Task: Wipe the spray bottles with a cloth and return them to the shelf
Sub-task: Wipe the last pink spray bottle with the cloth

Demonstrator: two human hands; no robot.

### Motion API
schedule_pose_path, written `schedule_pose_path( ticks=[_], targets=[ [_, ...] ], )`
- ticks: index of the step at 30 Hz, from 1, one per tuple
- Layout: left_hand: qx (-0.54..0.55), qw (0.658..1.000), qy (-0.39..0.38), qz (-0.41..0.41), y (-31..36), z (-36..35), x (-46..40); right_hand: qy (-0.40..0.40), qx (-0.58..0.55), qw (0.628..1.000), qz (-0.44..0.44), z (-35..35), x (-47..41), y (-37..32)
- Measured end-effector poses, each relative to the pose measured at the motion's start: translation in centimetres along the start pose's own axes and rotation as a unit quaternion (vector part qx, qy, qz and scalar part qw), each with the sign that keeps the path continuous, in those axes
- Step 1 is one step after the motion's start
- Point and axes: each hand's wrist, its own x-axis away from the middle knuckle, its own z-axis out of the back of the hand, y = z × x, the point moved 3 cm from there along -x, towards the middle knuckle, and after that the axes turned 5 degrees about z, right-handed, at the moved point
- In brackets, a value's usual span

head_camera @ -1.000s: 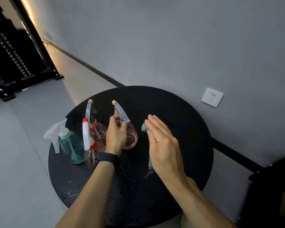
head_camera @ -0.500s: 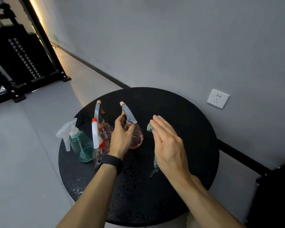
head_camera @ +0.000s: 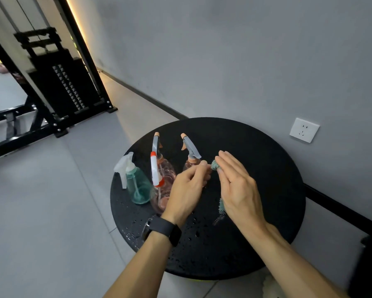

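The surface is black, speckled with droplets. One bottle is teal, two bottles pink. The cloth is teal-green.

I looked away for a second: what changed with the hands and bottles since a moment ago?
The left hand slid from the pink spray bottle with the grey trigger toward the teal cloth under the right hand, fingertips now nearly meeting it. The other three bottles and the black round table stayed put.
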Motion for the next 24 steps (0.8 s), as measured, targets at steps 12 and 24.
schedule_pose_path(
  ticks=[12,24],
  targets=[
    [0.161,0.981,-0.100,0.036,0.2,0.3,2.1,-0.029,-0.021,0.999,0.017,-0.3,1.5,-2.0],
    [0.056,0.996,-0.067,0.027,0.2,2.4,2.4,-0.183,-0.226,0.926,-0.240,0.9,1.8,-1.2]
  ],
)
